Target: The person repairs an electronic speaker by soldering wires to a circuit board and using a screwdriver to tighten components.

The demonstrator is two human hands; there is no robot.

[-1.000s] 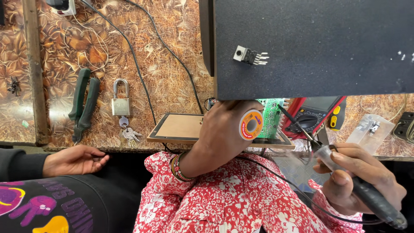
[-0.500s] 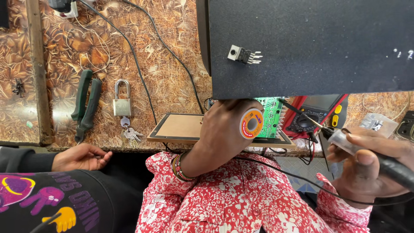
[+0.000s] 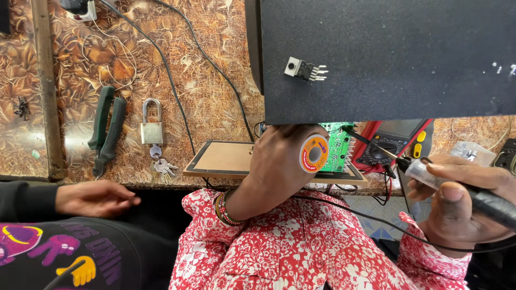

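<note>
My left hand (image 3: 277,164) rests on a wooden-framed board (image 3: 220,158) at the table's front edge, fingers closed on an orange and white solder spool (image 3: 314,153). Just right of the spool stands a green circuit board (image 3: 338,147). My right hand (image 3: 457,201) grips a soldering iron (image 3: 424,172) with a clear collar and black handle. Its thin tip reaches left to the circuit board's upper right corner. A black cable trails from the iron across my red flowered lap.
A big black panel (image 3: 387,59) bearing a small transistor (image 3: 305,70) fills the upper right. A red multimeter (image 3: 392,142) lies behind the iron. Green-handled pliers (image 3: 105,129) and a padlock with keys (image 3: 152,131) lie left. Another person's hand (image 3: 94,197) rests at the left table edge.
My right hand has risen and the iron's handle has swung flatter, its tip staying by the circuit board. The other person's hand shifted slightly right. My left hand kept still.
</note>
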